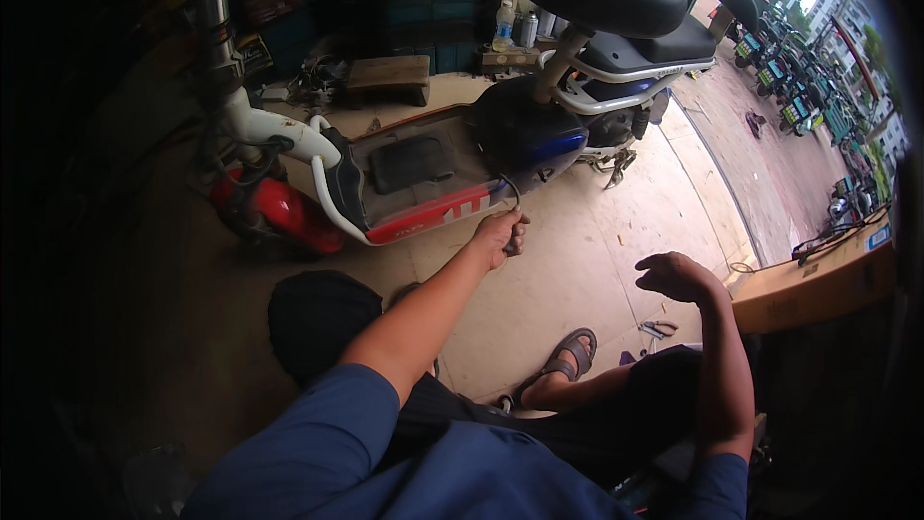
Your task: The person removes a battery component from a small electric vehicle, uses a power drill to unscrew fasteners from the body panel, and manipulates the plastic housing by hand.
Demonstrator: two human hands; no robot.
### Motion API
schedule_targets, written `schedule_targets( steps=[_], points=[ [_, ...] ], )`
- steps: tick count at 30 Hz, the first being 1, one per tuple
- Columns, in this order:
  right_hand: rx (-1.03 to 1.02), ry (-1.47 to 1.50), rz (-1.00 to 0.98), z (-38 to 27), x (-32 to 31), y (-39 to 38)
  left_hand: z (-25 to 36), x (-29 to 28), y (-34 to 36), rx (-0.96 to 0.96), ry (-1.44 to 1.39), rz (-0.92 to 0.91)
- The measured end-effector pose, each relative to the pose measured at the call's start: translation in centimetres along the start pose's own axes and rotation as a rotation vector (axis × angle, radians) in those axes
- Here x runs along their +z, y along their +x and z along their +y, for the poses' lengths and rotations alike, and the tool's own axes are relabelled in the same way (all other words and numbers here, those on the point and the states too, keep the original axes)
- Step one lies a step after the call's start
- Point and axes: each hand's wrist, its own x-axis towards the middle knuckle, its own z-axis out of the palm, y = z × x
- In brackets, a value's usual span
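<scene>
An electric scooter (549, 149) with red, white and blue panels stands across from me. My left hand (502, 237) is closed in front of its red side panel (423, 218). A dark, curved cable (514, 191) runs from the scooter's side down into those fingers; its end in the fist is hidden. Off to the right, my right hand (679, 277) hangs in the air above the floor, bent at the wrist. Its fingers are partly stretched, with a gap at the thumb, and nothing shows in them. A black mat (409, 164) lies on the footboard.
Pliers (659, 328) lie on the tiled floor near my sandalled foot (568, 358). A cardboard box (818, 274) stands at the right. Behind the scooter are a low wooden stool (390, 77), a plastic bottle (503, 27) and a spray can (528, 30). Parked scooters (799, 87) line the street outside.
</scene>
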Motion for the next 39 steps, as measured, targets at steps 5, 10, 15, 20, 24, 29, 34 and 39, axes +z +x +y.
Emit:
schedule_targets(
  steps=[5,10,15,20,24,29,34,39],
  points=[
    [-0.037,-0.070,0.000,-1.1,0.4,-0.2,-0.6,0.4,0.5,0.114,-0.041,-0.064],
    [-0.081,-0.110,-0.051,-3.1,1.1,0.8,-0.8,0.0,1.7,0.222,-0.096,-0.070],
    [-0.088,-0.136,-0.066,-4.5,1.8,0.6,0.4,-0.8,1.5,0.061,-0.132,-0.042],
    [-0.094,-0.150,-0.059,-4.7,1.9,0.5,0.6,0.7,0.7,0.208,-0.132,-0.053],
    [-0.150,-0.136,-0.028,-4.7,2.9,1.6,0.4,0.7,0.4,0.172,-0.118,-0.022],
    [-0.218,-0.126,-0.046,-5.7,4.0,1.8,1.3,0.6,0.0,-0.005,-0.054,0.080],
    [-0.186,-0.126,-0.081,-5.8,4.2,1.7,0.3,2.4,0.5,0.178,-0.199,-0.023],
    [-0.151,-0.132,-0.055,-6.4,3.8,1.3,0.6,-0.1,1.2,0.154,-0.117,0.001]
  ],
)
